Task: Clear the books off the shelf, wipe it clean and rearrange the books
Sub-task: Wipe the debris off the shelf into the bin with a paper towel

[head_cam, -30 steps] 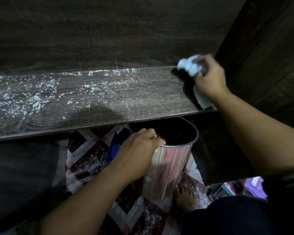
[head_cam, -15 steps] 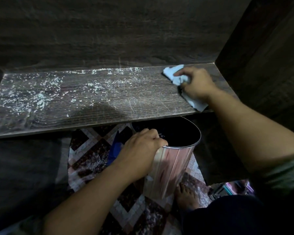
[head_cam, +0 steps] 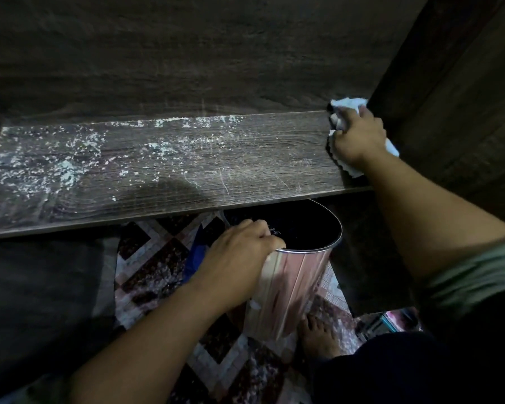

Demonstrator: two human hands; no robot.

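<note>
Bookless and white-speckled, the shelf (head_cam: pixel 187 176) is wiped at its far right corner with a cloth (head_cam: pixel 347 104) clutched in the right hand (head_cam: pixel 357 138), while a metal bin (head_cam: pixel 292 287) is gripped beneath the near edge by the left hand (head_cam: pixel 236 258), probably to catch debris.

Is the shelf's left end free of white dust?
No, white specks litter the left end of the shelf; the right hand holds the cloth at its right end, the left hand grips the bin.
</note>
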